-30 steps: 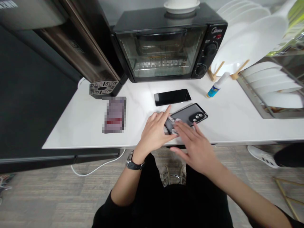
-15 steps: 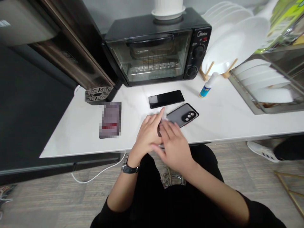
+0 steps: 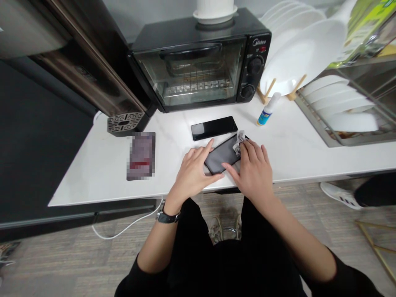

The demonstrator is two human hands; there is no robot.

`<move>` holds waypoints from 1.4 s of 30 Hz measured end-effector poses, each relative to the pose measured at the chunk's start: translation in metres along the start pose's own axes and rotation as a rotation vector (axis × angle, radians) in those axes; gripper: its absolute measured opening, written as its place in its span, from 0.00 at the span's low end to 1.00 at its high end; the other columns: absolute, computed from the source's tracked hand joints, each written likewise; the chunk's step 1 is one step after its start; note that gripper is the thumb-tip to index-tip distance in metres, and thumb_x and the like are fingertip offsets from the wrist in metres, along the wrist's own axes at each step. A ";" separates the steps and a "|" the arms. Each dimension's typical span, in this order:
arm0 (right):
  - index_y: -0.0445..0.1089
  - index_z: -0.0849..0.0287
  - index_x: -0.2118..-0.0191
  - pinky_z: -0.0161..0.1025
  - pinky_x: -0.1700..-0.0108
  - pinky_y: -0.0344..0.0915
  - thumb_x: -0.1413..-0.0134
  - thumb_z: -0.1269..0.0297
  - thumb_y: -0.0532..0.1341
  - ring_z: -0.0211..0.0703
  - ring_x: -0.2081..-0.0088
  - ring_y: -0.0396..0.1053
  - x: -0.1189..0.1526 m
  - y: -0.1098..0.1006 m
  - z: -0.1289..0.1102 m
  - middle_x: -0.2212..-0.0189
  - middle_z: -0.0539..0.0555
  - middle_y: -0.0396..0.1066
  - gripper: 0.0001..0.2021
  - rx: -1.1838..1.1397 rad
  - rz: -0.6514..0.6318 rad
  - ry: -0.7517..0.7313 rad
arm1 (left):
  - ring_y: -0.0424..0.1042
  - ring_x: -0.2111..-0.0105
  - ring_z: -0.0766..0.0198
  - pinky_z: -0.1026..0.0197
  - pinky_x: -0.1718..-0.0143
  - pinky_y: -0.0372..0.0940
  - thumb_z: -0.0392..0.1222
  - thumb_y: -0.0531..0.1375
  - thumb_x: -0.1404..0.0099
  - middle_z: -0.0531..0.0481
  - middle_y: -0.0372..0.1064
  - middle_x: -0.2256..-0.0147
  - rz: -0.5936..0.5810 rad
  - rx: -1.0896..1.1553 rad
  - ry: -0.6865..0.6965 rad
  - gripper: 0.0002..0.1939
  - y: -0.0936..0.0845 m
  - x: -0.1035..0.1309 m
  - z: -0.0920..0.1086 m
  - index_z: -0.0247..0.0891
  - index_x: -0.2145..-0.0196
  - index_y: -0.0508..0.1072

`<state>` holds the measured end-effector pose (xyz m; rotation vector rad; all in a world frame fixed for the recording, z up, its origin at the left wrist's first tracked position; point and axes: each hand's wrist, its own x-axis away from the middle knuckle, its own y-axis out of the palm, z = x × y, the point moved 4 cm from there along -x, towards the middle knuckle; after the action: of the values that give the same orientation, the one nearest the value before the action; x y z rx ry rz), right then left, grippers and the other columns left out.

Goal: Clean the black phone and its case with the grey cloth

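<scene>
Phone case (image 3: 221, 156) lies on white counter (image 3: 297, 156), nr front edge, at a slant: L end closer to person, R end farther off. L hand (image 3: 193, 171): open wide, thumb + forefinger spread to either side of case's L end, at its edges, palm not closed round it. Watch (image 3: 168, 217) on L wrist. R hand (image 3: 256, 171): part open, fingertips bent over crumpled tissue (image 3: 239, 141), holding it against case toward R end; thumb stuck out to L, tip over case. R end mostly hidden under hand & tissue. Phone (image 3: 214, 128) lies just beyond case, dark screen up. Small bottle (image 3: 266, 113), white cap, blue label, stands farther back, nr R corner of oven (image 3: 198, 70). White pot (image 3: 215, 5) on saucer (image 3: 215, 17) on top of oven. Big plates (image 3: 306, 53) upright R of oven; dishes (image 3: 340, 101) in metal rack (image 3: 331, 139), far R. Flat item (image 3: 141, 156) at L, blurred, can't tell what; lies nr drip tray (image 3: 123, 122)
</scene>
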<state>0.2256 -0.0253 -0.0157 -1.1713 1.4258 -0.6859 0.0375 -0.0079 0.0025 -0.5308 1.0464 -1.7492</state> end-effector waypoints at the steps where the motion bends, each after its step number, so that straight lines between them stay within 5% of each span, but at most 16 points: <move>1: 0.63 0.76 0.32 0.63 0.26 0.54 0.34 0.32 0.50 0.65 0.30 0.60 -0.003 0.004 -0.010 0.33 0.73 0.64 0.46 -0.022 0.007 0.025 | 0.65 0.42 0.48 0.45 0.37 0.60 0.56 0.70 0.36 0.46 0.68 0.36 -0.002 -0.001 0.001 0.55 0.000 0.000 0.000 0.51 0.23 0.43; 4: 0.63 0.78 0.33 0.64 0.26 0.55 0.35 0.31 0.51 0.68 0.29 0.59 -0.003 0.011 -0.042 0.31 0.75 0.61 0.49 -0.102 -0.013 0.013 | 0.64 0.43 0.49 0.47 0.38 0.61 0.48 0.67 0.34 0.46 0.68 0.37 -0.011 0.002 0.020 0.51 0.001 0.000 -0.002 0.48 0.23 0.44; 9: 0.65 0.74 0.33 0.58 0.27 0.60 0.35 0.32 0.52 0.58 0.29 0.63 0.025 0.001 -0.069 0.31 0.69 0.63 0.46 -0.225 -0.116 -0.277 | 0.64 0.46 0.49 0.48 0.40 0.63 0.41 0.64 0.35 0.44 0.69 0.42 0.003 -0.035 -0.013 0.51 0.004 0.000 -0.007 0.45 0.22 0.42; 13: 0.64 0.67 0.32 0.61 0.27 0.59 0.32 0.35 0.51 0.55 0.30 0.63 0.034 -0.012 -0.032 0.30 0.63 0.63 0.40 -0.129 -0.113 -0.355 | 0.65 0.44 0.48 0.46 0.39 0.62 0.53 0.70 0.36 0.45 0.69 0.38 0.013 -0.007 0.005 0.55 0.003 0.000 -0.004 0.48 0.23 0.42; 16: 0.62 0.69 0.31 0.65 0.27 0.57 0.31 0.35 0.49 0.60 0.29 0.62 0.020 -0.013 0.005 0.29 0.67 0.60 0.41 -0.016 -0.075 -0.238 | 0.65 0.43 0.48 0.45 0.38 0.61 0.57 0.71 0.37 0.47 0.69 0.37 0.025 0.005 -0.005 0.56 0.001 0.000 -0.001 0.51 0.23 0.42; 19: 0.60 0.73 0.30 0.69 0.27 0.54 0.31 0.35 0.47 0.65 0.29 0.61 0.006 -0.005 0.016 0.29 0.70 0.59 0.43 0.025 -0.040 -0.106 | 0.65 0.42 0.48 0.45 0.37 0.61 0.57 0.71 0.37 0.48 0.69 0.36 0.026 0.008 -0.003 0.56 0.000 0.000 0.000 0.52 0.23 0.43; 23: 0.61 0.78 0.32 0.68 0.27 0.54 0.32 0.33 0.48 0.68 0.28 0.58 0.003 0.008 -0.023 0.30 0.75 0.59 0.46 -0.052 -0.005 0.002 | 0.65 0.43 0.49 0.46 0.38 0.61 0.51 0.70 0.35 0.49 0.68 0.36 0.021 0.007 0.033 0.54 0.002 0.000 -0.003 0.51 0.23 0.42; 28: 0.64 0.74 0.33 0.59 0.25 0.57 0.31 0.36 0.51 0.59 0.29 0.62 0.023 0.006 -0.074 0.32 0.70 0.64 0.42 -0.259 -0.109 -0.253 | 0.65 0.45 0.50 0.49 0.41 0.63 0.35 0.60 0.34 0.46 0.70 0.38 0.039 -0.022 0.034 0.49 0.005 0.002 -0.008 0.46 0.22 0.41; 32: 0.63 0.66 0.32 0.61 0.25 0.54 0.30 0.39 0.51 0.53 0.30 0.63 0.031 -0.008 -0.039 0.31 0.63 0.64 0.36 -0.159 -0.135 -0.377 | 0.65 0.41 0.49 0.47 0.38 0.61 0.46 0.69 0.35 0.47 0.69 0.37 0.051 0.003 0.017 0.53 0.004 0.003 -0.004 0.48 0.23 0.42; 37: 0.62 0.72 0.33 0.65 0.28 0.56 0.31 0.37 0.50 0.63 0.31 0.64 0.008 -0.011 0.016 0.32 0.72 0.63 0.40 0.044 -0.057 -0.190 | 0.66 0.41 0.49 0.46 0.38 0.60 0.55 0.71 0.36 0.48 0.68 0.35 0.049 0.013 0.005 0.52 0.001 0.001 -0.001 0.48 0.24 0.48; 42: 0.62 0.77 0.33 0.64 0.28 0.58 0.33 0.34 0.50 0.66 0.29 0.61 -0.003 0.006 -0.010 0.32 0.75 0.62 0.45 -0.026 -0.024 -0.112 | 0.66 0.41 0.49 0.46 0.38 0.60 0.54 0.69 0.34 0.48 0.69 0.35 0.052 0.023 0.022 0.49 0.001 0.000 -0.004 0.46 0.24 0.49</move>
<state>0.2140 -0.0223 -0.0173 -1.2301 1.3316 -0.6102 0.0354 -0.0063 -0.0007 -0.4671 1.0460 -1.7229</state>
